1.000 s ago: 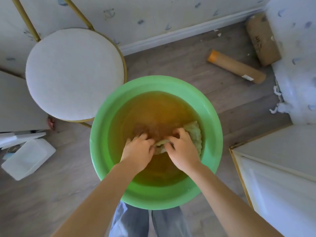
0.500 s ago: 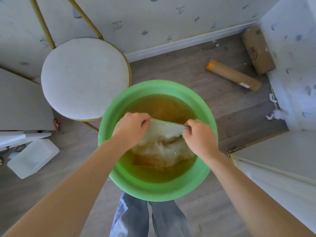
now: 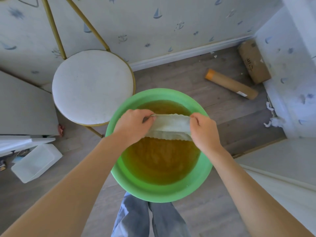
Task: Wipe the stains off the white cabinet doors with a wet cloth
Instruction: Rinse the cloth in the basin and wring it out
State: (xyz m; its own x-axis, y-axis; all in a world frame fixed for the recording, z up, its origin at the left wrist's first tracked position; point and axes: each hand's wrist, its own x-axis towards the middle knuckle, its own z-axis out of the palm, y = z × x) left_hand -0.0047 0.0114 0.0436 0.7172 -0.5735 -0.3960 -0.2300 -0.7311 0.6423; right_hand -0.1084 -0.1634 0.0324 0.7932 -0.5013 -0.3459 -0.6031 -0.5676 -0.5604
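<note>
both hands over green basin [image 3: 159, 192] on the wood floor [image 3: 201, 82], basin full of brownish water [image 3: 160, 159]. left hand [image 3: 132, 126] clenched on left end of the pale cloth [image 3: 171, 127], right hand [image 3: 205, 131] clenched on right end; cloth pulled taut between them, folded into a band, held above the water. white cabinet door [image 3: 280, 170] at lower right, beside basin. round white stool [image 3: 92, 86] just left of basin, cardboard tube [image 3: 230, 86] on floor by the wall
</note>
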